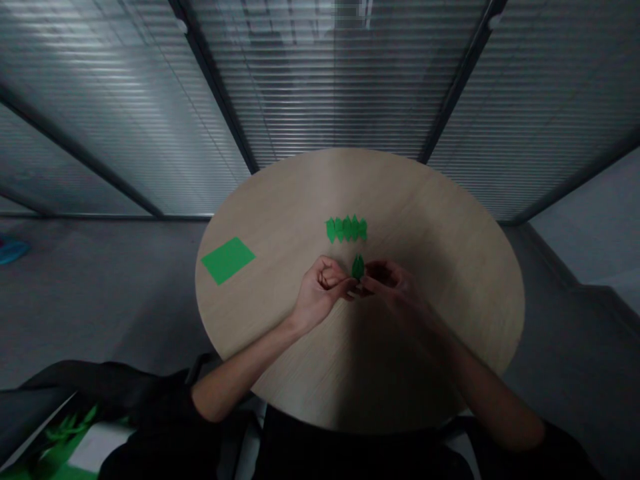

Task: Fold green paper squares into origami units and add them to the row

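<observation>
Between my fingertips, above the middle of the table, is a small dark green piece shaped like a leaf (358,267), standing upright. My left hand (327,281) pinches its lower end from the left, its other fingers curled. From the right, my right hand (387,279) grips the same lower end with thumb and fingers; shadow hides part of that grip. Just beyond my hands lies a row of several brighter green pointed paper cutouts (346,229), side by side and touching. Over to the left a flat green paper sheet (229,260) rests on the table.
The round wooden table (300,193) stands close to glass panels with blinds (340,100). At the lower left, a container (65,440) beside me holds green material and a white sheet (100,445). A blue object (13,250) lies on the floor at far left.
</observation>
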Demonstrator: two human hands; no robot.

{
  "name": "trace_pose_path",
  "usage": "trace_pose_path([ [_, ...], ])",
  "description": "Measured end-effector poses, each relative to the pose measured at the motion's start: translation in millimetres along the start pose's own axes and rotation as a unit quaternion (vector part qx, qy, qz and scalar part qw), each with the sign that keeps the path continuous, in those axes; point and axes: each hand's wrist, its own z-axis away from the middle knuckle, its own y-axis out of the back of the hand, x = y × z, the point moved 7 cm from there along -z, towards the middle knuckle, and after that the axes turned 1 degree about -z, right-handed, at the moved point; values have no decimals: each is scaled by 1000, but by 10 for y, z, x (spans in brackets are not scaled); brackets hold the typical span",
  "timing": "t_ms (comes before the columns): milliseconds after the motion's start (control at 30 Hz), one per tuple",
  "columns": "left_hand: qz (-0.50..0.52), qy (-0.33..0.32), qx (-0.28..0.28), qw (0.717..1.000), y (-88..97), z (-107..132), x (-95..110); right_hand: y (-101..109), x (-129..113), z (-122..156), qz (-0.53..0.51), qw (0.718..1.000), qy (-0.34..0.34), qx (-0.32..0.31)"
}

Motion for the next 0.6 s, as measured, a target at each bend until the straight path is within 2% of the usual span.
trace_pose_path([
  [133, 2, 2, -5, 1000, 15, -13, -11, -85, 15, 4, 15, 998, -7, -56],
  [300, -4, 40, -22, 999, 11, -34, -54, -50, -23, 20, 36, 999, 12, -29],
  [433, -37, 79, -60, 994, -38, -19, -83, -64, -79, 30, 23, 999, 12, -37],
  [600, -69, 70, -74, 992, -77, 6, -38, -91, -81, 30, 27, 998, 3, -50],
])
